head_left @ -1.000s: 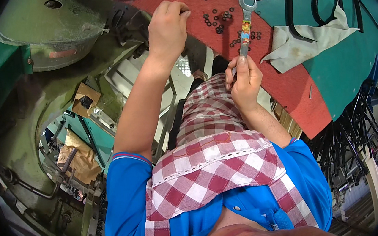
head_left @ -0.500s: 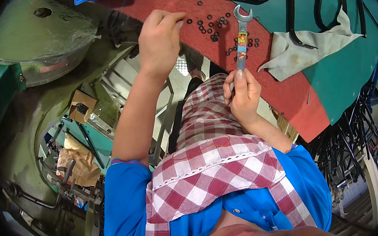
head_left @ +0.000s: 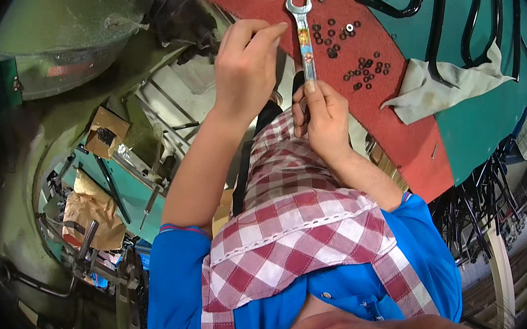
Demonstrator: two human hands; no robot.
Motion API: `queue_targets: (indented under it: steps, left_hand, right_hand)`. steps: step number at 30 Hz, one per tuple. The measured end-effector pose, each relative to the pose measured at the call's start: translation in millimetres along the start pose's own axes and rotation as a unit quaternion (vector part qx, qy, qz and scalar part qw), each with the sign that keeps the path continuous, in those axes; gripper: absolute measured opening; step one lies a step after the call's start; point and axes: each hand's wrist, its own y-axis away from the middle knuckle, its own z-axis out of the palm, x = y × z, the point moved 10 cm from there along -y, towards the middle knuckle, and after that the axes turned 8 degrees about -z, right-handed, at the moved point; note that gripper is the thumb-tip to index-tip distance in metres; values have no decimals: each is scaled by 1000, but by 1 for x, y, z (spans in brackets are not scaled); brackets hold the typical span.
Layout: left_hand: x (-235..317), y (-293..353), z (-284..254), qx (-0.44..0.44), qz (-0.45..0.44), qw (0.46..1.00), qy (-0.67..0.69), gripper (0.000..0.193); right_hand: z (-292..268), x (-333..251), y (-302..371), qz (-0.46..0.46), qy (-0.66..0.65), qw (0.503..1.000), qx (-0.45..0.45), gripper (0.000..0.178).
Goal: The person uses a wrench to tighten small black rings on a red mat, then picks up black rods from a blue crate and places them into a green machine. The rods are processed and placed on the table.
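Note:
An open-ended wrench (head_left: 306,47), silver with a colourful label on its shaft, stands with its jaws pointing away from me. My right hand (head_left: 324,116) is closed around its lower end, thumb on top. To its left, my left hand (head_left: 247,70) is raised with fingers bent and drawn together, the fingertips close beside the wrench's shaft. Whatever they may pinch is too small or hidden to make out. Several small black rings (head_left: 366,70), like nuts or washers, lie scattered on the red mat (head_left: 413,155) beyond the wrench, with one pale ring (head_left: 350,27) among them.
Black bent rods (head_left: 437,14) lie on the green tabletop (head_left: 470,117) at the right, beside a grey cloth (head_left: 420,93). A large green machine (head_left: 66,63) stands at the left. Below it are an open cardboard box (head_left: 106,133) and crumpled brown paper (head_left: 92,214).
The wrench and my right hand have moved left, while my left hand has shifted right, bringing them closer together. The view has shifted, and the blue tray at the top has left it.

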Motion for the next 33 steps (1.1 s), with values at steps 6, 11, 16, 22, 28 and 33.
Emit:
queue_targets:
  steps: [6,11,16,22,28,33]
  left_hand:
    - [7,-3,9,-13,-25,999,19,22]
    - [13,-12,18,-10,19,1000,-11,20]
    - [11,-18,21,-31,0,999,-29,10]
    - [-1,-17,18,-37,-37,998,-31,8]
    - [10,-21,14,-34,20,999,-30,19]
    - [17,-19,12,41,19,997,-61,23]
  right_hand:
    - [1,-28,36,-176,-8,984,10,30]
    - [-10,-22,39,-182,14,983,29,30]
    - [-15,-20,40,-180,42,982,36,30]
    - [-18,-20,40,-176,44,983,33,30]
    - [-34,-25,42,-176,23,983,50,29]
    - [-42,-34,46,-175,11,982,64,28]
